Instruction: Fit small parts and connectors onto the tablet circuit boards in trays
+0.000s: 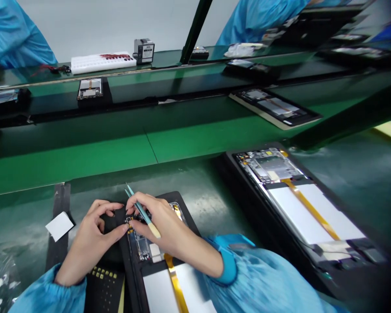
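Observation:
An opened tablet [149,250] lies in front of me on a black pad, its circuit board bare and an orange flat cable running over the white battery [159,289]. My right hand [164,221] rests over its upper part and holds blue tweezers [142,211] with a cream end, their tips pointing up and away from the board. Its thumb and forefinger are at a small part near the upper left corner; whether they grip it I cannot tell. My left hand [96,230] is curved beside that corner, thumb and forefinger apart, the thumb tip close to the board's edge.
To the right another opened tablet [313,213] lies on a thick black pad. A white square [60,226] and a black sheet with small yellow pieces [104,282] lie at left. Beyond the green belt [189,141] carrying tablets, people in blue sleeves [16,34] sit.

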`<act>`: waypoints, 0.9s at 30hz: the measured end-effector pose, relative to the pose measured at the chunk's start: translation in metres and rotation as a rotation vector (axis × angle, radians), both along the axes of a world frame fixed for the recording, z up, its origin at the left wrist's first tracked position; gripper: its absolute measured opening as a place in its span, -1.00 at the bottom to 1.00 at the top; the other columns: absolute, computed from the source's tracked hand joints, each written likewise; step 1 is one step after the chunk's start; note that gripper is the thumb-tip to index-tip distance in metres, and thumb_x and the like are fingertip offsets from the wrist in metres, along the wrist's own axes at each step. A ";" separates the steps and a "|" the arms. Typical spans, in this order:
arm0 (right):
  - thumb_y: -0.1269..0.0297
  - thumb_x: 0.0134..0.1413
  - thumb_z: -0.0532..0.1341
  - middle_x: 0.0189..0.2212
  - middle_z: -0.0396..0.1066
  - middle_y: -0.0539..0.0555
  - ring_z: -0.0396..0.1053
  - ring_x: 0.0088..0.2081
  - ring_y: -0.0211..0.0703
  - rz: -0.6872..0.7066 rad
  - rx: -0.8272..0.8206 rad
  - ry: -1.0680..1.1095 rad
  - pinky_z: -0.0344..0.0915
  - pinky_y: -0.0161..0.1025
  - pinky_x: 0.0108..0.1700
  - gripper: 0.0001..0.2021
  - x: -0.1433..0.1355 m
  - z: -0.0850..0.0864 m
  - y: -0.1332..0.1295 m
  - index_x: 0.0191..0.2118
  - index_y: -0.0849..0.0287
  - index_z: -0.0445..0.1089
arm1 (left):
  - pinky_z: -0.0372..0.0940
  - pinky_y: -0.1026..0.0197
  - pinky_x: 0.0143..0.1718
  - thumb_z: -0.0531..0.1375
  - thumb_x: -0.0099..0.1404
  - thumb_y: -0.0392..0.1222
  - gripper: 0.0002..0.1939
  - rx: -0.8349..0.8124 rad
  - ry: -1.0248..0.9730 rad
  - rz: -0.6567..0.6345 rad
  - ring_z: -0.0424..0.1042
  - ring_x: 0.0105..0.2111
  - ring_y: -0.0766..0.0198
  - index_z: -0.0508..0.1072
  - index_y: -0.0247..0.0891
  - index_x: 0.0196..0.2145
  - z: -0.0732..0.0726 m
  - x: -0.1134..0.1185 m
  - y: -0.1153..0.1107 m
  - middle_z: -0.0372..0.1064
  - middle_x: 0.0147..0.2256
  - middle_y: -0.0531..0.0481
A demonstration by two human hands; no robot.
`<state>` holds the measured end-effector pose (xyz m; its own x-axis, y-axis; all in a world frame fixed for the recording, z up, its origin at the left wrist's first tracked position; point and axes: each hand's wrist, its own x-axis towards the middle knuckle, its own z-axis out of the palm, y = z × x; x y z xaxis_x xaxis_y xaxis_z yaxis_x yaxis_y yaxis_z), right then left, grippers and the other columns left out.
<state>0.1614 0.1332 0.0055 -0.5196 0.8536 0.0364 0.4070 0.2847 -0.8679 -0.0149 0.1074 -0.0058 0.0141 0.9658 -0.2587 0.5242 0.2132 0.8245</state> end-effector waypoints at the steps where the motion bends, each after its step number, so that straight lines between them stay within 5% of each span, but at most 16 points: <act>1: 0.67 -0.09 0.20 -0.37 0.36 -0.05 0.32 -0.29 -0.17 0.003 0.005 0.003 0.19 -0.26 -0.24 -0.69 0.000 0.000 0.000 -0.30 0.11 0.23 | 0.03 0.29 -0.59 0.26 0.00 0.01 -0.62 -0.001 0.004 0.002 0.03 -0.59 0.46 0.49 -0.16 -0.21 0.000 0.000 0.000 0.19 -0.26 0.04; 10: 0.65 -0.11 0.17 -0.42 0.37 -0.08 0.32 -0.35 -0.22 -0.009 -0.047 0.045 0.19 -0.28 -0.28 -0.72 0.001 0.002 0.004 -0.32 0.11 0.25 | 0.04 0.29 -0.61 0.25 -0.01 0.02 -0.62 0.005 0.008 0.034 0.05 -0.61 0.47 0.48 -0.17 -0.22 0.000 0.003 -0.001 0.19 -0.26 0.05; 16: 0.65 -0.15 0.21 -0.44 0.39 -0.09 0.32 -0.41 -0.26 -0.044 -0.091 0.099 0.19 -0.33 -0.34 -0.73 0.002 0.002 0.006 -0.34 0.13 0.30 | 0.14 0.28 -0.50 0.24 -0.02 -0.06 -0.71 0.071 0.005 0.046 0.25 -0.39 0.28 0.49 -0.15 -0.29 0.001 0.006 -0.001 0.26 -0.28 0.01; 27: 0.60 -0.18 0.29 -0.46 0.39 -0.09 0.35 -0.42 -0.27 -0.024 0.034 0.059 0.23 -0.36 -0.35 -0.75 0.002 -0.006 0.007 -0.35 0.15 0.34 | 0.13 0.26 -0.50 0.23 -0.04 -0.05 -0.70 0.053 -0.007 0.057 0.23 -0.41 0.29 0.47 -0.18 -0.30 0.004 0.008 0.000 0.26 -0.28 0.00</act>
<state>0.1632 0.1405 -0.0005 -0.4954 0.8635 0.0950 0.3627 0.3050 -0.8806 -0.0068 0.1075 -0.0019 -0.0394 0.9775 -0.2071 0.5068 0.1982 0.8390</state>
